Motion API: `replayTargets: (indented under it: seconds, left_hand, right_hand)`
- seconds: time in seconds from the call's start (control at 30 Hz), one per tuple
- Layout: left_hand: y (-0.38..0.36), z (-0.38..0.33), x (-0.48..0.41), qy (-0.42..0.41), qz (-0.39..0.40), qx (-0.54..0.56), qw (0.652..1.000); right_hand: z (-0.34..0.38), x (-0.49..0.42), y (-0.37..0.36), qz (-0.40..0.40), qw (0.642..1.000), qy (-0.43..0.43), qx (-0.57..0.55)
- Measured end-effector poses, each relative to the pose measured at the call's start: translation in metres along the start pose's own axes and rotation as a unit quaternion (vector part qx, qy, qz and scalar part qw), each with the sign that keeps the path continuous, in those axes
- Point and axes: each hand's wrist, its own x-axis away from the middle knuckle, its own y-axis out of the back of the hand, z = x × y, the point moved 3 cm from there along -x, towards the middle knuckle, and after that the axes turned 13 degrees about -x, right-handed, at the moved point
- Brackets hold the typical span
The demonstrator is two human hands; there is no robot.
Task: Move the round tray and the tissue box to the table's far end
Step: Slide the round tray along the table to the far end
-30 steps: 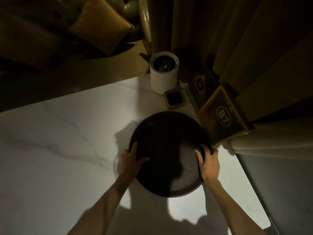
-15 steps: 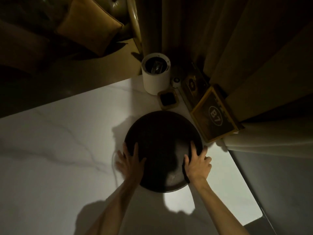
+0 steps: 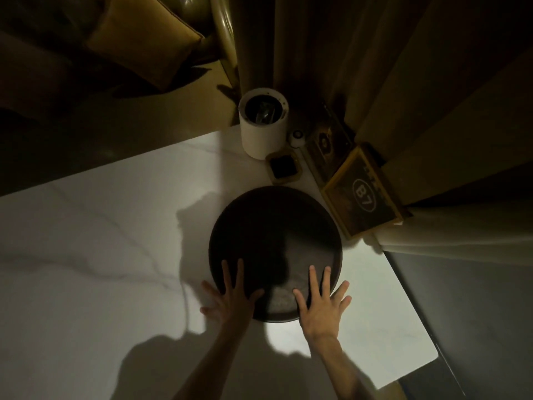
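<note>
The round dark tray (image 3: 274, 235) lies flat on the white marble table (image 3: 101, 255), near its far right corner. My left hand (image 3: 230, 295) rests with fingers spread over the tray's near left rim. Spread flat the same way, my right hand (image 3: 320, 301) lies on the near right rim. Neither hand grips the tray. A dark box with a gold edge and a "B7" mark (image 3: 363, 194) sits just right of the tray at the table's edge; it may be the tissue box.
A white cylindrical bin (image 3: 263, 131) stands at the far edge. A small square dish (image 3: 284, 168) and a small round white object (image 3: 297, 137) sit beside it, and a dark flat box (image 3: 326, 145) too. Curtains (image 3: 375, 67) hang behind. The table's right edge (image 3: 409, 307) is close.
Both hands let go of the tray's sides and slid back to its near rim with fingers spread flat. The tray now lies on the table close to the B7 box.
</note>
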Motion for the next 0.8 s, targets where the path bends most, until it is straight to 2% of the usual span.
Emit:
replayTargets:
  seconds: [0.37, 0.53, 0.8]
  left_hand:
    - [0.003, 0.004, 0.004, -0.031, 0.016, 0.002, 0.999]
    - [0.002, 0.014, 0.005, -0.067, 0.028, -0.027, 0.997]
    - [0.005, 0.015, 0.007, -0.058, 0.016, -0.083, 0.995]
  right_hand:
    - [0.001, -0.001, 0.009, 0.041, 0.999, -0.009, 0.006]
    - [0.004, 0.0, 0.018, 0.059, 0.998, -0.013, -0.025]
    - [0.011, 0.01, 0.028, 0.066, 0.998, -0.01, -0.001]
